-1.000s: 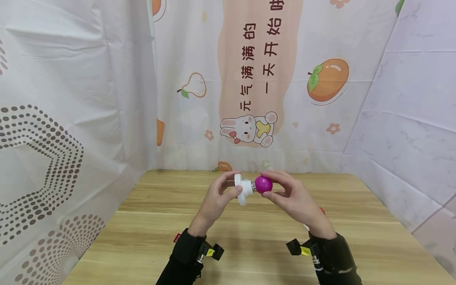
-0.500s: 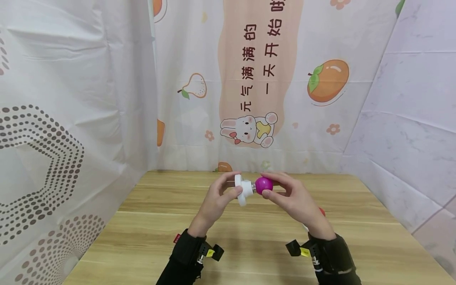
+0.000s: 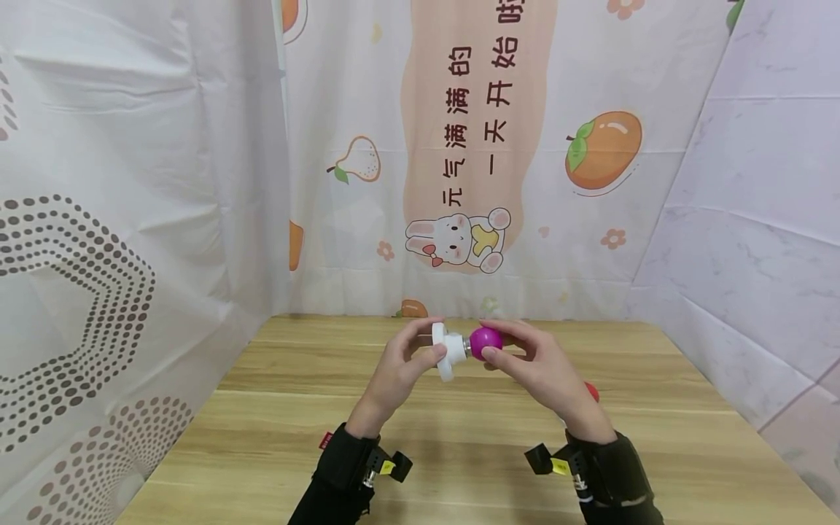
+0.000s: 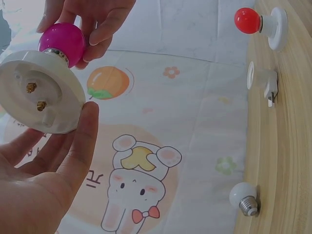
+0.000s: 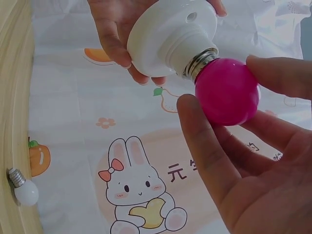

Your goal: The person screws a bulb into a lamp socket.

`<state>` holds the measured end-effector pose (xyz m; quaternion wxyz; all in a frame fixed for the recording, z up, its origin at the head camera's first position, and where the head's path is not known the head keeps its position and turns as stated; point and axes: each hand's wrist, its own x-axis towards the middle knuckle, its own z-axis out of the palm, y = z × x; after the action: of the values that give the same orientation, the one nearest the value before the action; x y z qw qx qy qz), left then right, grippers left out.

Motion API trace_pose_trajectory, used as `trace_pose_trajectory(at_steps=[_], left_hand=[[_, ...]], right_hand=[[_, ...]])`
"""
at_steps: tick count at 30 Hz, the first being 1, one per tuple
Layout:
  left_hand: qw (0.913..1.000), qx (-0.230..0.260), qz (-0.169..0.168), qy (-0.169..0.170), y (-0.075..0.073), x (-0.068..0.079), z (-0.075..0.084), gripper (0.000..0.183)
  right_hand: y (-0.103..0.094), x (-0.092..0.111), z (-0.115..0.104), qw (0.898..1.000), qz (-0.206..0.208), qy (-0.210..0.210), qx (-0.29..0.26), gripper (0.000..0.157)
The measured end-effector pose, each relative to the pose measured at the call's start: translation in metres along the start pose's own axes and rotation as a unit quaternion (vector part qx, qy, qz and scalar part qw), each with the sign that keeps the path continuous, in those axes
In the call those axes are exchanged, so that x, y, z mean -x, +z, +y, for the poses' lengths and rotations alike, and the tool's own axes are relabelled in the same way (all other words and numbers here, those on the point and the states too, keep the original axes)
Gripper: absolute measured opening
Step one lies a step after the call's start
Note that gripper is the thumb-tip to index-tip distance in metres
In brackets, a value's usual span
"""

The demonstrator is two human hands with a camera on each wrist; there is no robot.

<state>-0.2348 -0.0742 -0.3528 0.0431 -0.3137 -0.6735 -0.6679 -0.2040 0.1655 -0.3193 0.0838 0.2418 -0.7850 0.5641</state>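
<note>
My left hand (image 3: 397,368) grips a white lamp holder (image 3: 451,347) by its round base, above the table. In the left wrist view the underside of the lamp holder (image 4: 44,92) shows two brass screws. My right hand (image 3: 547,368) pinches a magenta light bulb (image 3: 486,343) between thumb and fingers. In the right wrist view the bulb (image 5: 228,92) has its metal screw base partly inside the socket mouth, with several threads still visible. Bulb and holder lie roughly on one line, sideways before me.
On the wooden table (image 3: 446,452) stands a red bulb (image 4: 247,20) in another white lamp holder (image 4: 278,29). Near it is a white socket piece (image 4: 262,78) with a metal prong. A loose white bulb (image 4: 243,197) lies further along. Printed curtains (image 3: 354,240) hang behind the table.
My right thumb has slid slightly upward over the magenta bulb, and the right wrist has shifted a little left. The left hand and lamp holder have stayed almost still.
</note>
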Motion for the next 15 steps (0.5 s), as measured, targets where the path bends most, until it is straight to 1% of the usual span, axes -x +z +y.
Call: trace_pose_trajectory(at_steps=[7, 15], left_hand=[[0.9999, -0.004, -0.003, 0.009, -0.0008, 0.0010, -0.0005, 0.051], [0.9999, -0.005, -0.006, 0.014, -0.0013, 0.0000, -0.0021, 0.051]], right_hand=[[0.0012, -0.0001, -0.0013, 1.000, 0.002, 0.018, -0.014, 0.043], [0.0017, -0.0010, -0.0009, 1.000, 0.009, 0.016, -0.004, 0.041]])
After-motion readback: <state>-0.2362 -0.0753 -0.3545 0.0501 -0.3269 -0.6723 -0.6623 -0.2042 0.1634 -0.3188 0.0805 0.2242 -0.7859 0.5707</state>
